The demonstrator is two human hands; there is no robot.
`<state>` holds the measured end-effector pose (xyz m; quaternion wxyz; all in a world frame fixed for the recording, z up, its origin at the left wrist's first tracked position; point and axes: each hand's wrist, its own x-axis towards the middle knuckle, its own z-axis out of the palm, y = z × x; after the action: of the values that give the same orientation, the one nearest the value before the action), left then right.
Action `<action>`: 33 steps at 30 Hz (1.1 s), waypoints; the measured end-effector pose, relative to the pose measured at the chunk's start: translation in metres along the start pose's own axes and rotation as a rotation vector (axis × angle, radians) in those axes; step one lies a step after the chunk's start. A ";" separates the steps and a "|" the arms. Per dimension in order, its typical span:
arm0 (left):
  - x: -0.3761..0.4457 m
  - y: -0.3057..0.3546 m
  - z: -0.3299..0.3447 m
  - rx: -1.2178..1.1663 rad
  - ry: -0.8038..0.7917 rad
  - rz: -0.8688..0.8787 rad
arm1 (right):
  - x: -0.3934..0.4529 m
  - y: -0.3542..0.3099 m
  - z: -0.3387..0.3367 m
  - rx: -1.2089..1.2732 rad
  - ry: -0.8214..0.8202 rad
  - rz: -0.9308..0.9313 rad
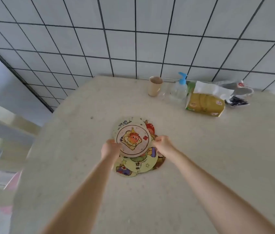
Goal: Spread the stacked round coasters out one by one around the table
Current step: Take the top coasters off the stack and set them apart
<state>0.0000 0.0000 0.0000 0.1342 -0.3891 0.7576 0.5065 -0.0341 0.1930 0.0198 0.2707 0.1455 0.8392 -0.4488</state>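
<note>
— While both hands pinch the top coaster (132, 139) — the left hand (110, 148) closed on its left edge, the right hand (162, 144) on its right — how should the person finish the lift?

— Raise it level and straight up, so the loose pile of coasters (137, 163) beneath, mid-desk, isn't dragged along. One hand could likely take over and carry it.

— Where should it go?

— Onto bare desk (201, 157), probably well apart from the pile and the cup (155, 86), pump bottle (179, 89) and tissue pack (205, 101) along the far edge.
</note>
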 end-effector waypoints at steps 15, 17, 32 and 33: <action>0.042 0.028 0.005 -0.274 0.191 0.027 | 0.069 -0.049 0.001 0.109 0.010 -0.026; 0.050 0.032 0.008 -0.262 0.172 0.005 | 0.081 -0.054 0.000 0.091 0.005 0.003; 0.060 0.037 0.009 -0.333 0.222 -0.035 | 0.099 -0.064 0.010 0.196 -0.026 0.028; 0.060 0.037 0.006 -0.367 0.212 -0.040 | 0.098 -0.066 0.011 0.195 -0.010 0.019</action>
<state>-0.0673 -0.0148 -0.0145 -0.0093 -0.4733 0.6548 0.5892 -0.1419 0.1474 0.0024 0.2635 0.1767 0.7887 -0.5265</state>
